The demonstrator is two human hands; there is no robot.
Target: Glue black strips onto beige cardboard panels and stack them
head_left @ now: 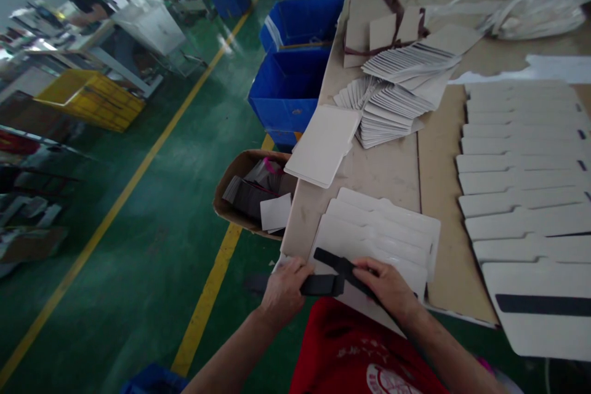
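Note:
My left hand [287,285] is closed around a bundle of flat black strips [324,285], which stick out on both sides of the fist. Pinched in the fingers of my right hand [386,282] is a single black strip [333,260], slanting across the end of the bundle. Both hands are at the table's near edge, over pale flat panels [369,228] that lie overlapped with their stepped edges showing. To the right, a long row of similar panels [517,218] overlaps down the table. A dark band [545,305] crosses the nearest one.
Small cards [401,86] lie fanned out beyond a stack of pale panels [323,144] overhanging the table's left edge. A carton [221,197] and blue bins [286,86] stand along that side. Clear plastic [535,12] lies at the back. A person works at far left.

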